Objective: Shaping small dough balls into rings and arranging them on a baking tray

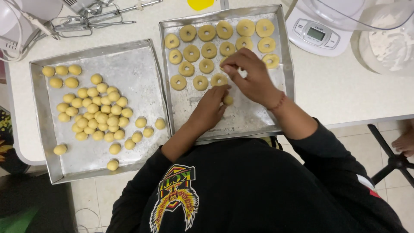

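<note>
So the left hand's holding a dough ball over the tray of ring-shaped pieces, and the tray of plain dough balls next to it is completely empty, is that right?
Not quite. The left hand does hold a dough ball over the tray of ring-shaped pieces, but the neighbouring tray is not empty: the head view shows dozens of plain dough balls on it.

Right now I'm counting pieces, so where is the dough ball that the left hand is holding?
In the head view, the dough ball sits at the left hand fingertips over the right tray, just below the ringed pieces.
</note>
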